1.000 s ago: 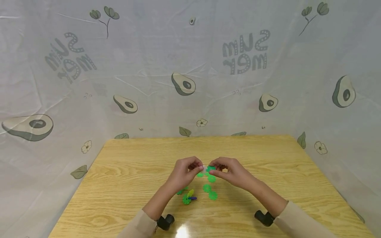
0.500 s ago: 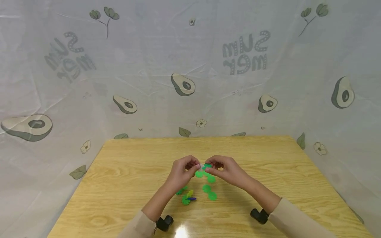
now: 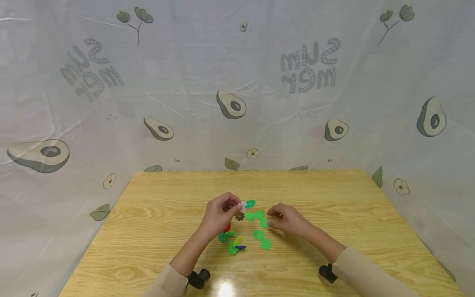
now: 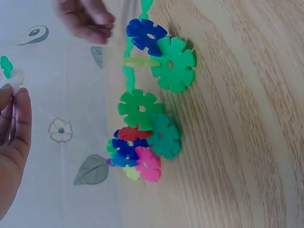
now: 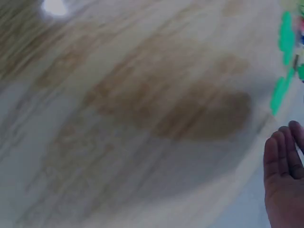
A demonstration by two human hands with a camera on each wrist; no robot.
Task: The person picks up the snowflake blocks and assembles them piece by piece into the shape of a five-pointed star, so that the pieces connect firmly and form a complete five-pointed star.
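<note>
The left hand [image 3: 220,212] pinches a white disc [image 3: 243,206] between thumb and fingertips, and a teal-green disc [image 3: 250,203] is joined to its right side. The left wrist view shows the same pinch, with the left hand [image 4: 14,137] at the far left edge and the white disc [image 4: 17,77] above its fingertips. The right hand [image 3: 288,220], fingers loosely bent, is beside a light green disc [image 3: 264,223]; whether they touch cannot be told. In the right wrist view no disc shows between the fingers of the right hand [image 5: 287,185].
Nearer the person lie two joined green discs [image 3: 258,235] and a cluster with a green disc [image 3: 233,248], a yellow one and a purple one. A red disc [image 3: 227,227] and a brown disc [image 3: 240,216] are near the left hand. Behind the wooden table [image 3: 167,194] hangs a printed curtain [image 3: 193,74].
The right hand has let go of the teal-green disc and moved right and nearer the person. The left hand has shifted slightly left with the joined discs, and the brown and red discs now show.
</note>
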